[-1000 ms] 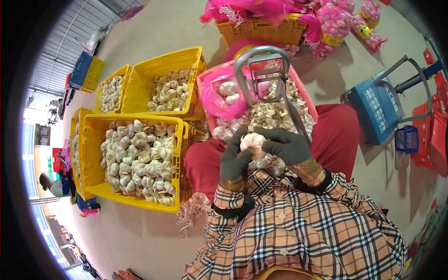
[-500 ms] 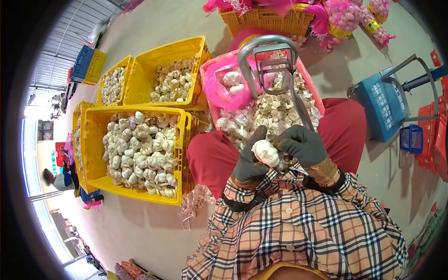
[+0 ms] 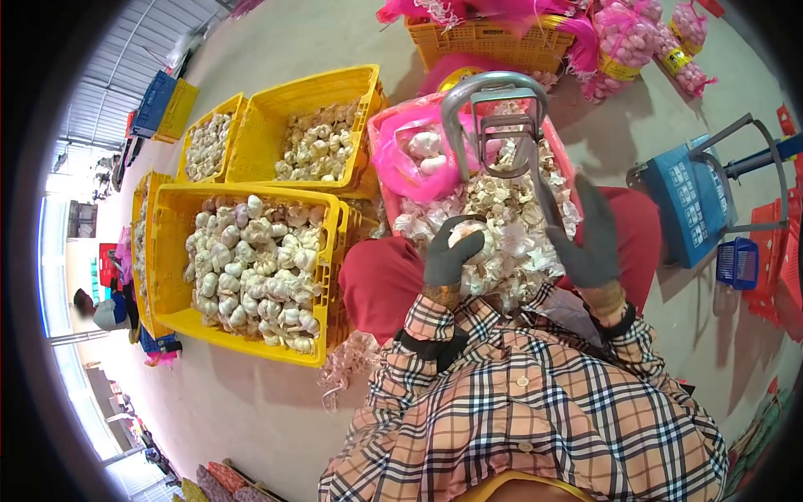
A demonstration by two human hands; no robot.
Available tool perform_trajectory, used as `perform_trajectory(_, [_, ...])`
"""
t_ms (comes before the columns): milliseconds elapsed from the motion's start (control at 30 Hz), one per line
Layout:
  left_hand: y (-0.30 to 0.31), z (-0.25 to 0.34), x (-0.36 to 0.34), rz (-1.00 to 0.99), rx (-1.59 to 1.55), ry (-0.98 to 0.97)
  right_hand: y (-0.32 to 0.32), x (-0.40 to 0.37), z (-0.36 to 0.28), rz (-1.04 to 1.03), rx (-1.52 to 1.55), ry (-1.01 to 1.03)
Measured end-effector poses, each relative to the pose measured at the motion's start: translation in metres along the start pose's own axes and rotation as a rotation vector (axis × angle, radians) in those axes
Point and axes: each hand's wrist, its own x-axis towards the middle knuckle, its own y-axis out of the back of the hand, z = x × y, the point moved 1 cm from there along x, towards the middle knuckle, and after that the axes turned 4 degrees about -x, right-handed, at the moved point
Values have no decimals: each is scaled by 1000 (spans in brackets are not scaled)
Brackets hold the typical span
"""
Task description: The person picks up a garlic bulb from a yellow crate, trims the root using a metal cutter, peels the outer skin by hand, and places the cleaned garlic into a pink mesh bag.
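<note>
In my gloved left hand (image 3: 450, 258) is a white garlic bulb (image 3: 465, 232), with the fingers wrapped round it, above the pink crate's near left part. My gloved right hand (image 3: 590, 243) is held apart from it at the crate's right side, fingers spread, with nothing in it. Between my knees stands the pink crate (image 3: 562, 149) with loose garlic skins (image 3: 502, 201). A pink mesh bag (image 3: 410, 174) with white bulbs lies in its left part. A bent metal frame (image 3: 457, 125) rises over the crate, its lower bar passing beside my right hand.
On the left, yellow crates (image 3: 242, 345) hold many garlic bulbs. A blue box (image 3: 687, 201) with metal handles and a small blue basket (image 3: 738, 263) stand at the right. Filled pink net bags (image 3: 623, 46) lie beyond, near an orange crate (image 3: 493, 46). A person (image 3: 109, 313) is at the far left.
My hands have moved apart. The right one has let go of the bulb, opened and moved right; the left keeps the bulb and has risen slightly. The view has shifted a little.
</note>
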Motion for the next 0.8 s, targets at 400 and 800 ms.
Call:
perform_trajectory(400, [-40, 4, 21, -225, -169, -40, 26, 4, -15, -786, 513, -968])
perform_trajectory(800, [-57, 23, 17, -241, -177, 104, 39, 8, -20, -908, 477, -1069])
